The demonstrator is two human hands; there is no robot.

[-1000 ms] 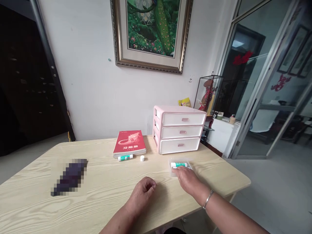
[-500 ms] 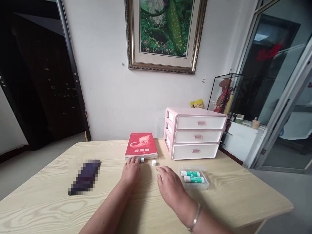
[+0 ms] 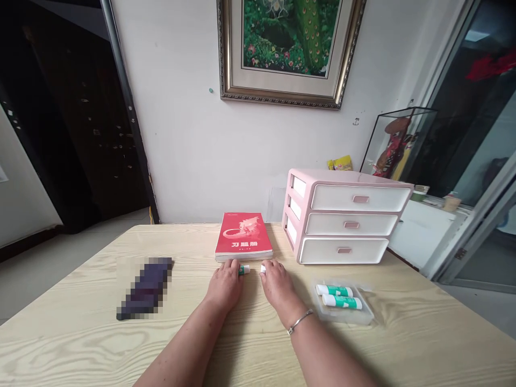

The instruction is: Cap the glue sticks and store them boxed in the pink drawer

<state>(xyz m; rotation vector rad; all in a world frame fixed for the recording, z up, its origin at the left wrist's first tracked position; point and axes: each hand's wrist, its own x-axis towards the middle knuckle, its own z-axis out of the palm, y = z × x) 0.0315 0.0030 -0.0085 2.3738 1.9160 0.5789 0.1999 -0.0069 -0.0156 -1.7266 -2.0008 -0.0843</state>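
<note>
My left hand (image 3: 224, 284) rests on the wooden table (image 3: 80, 344), its fingers closed over a green-and-white glue stick (image 3: 243, 270) whose tip pokes out to the right. My right hand (image 3: 276, 283) lies just beside it, fingertips pinched on the small white cap (image 3: 263, 269). Both hands sit right in front of a red book (image 3: 243, 243). To the right, a clear plastic box (image 3: 342, 308) holds two more green glue sticks (image 3: 338, 296).
A pink three-drawer organiser (image 3: 342, 223) stands at the back right of the table. A dark blurred object (image 3: 145, 287) lies at the left. A framed picture (image 3: 288, 51) hangs on the wall; a glass display case (image 3: 397, 142) stands behind the drawers.
My right hand left the clear box and moved left to the white cap. My left hand reached forward and closed on the loose glue stick by the book.
</note>
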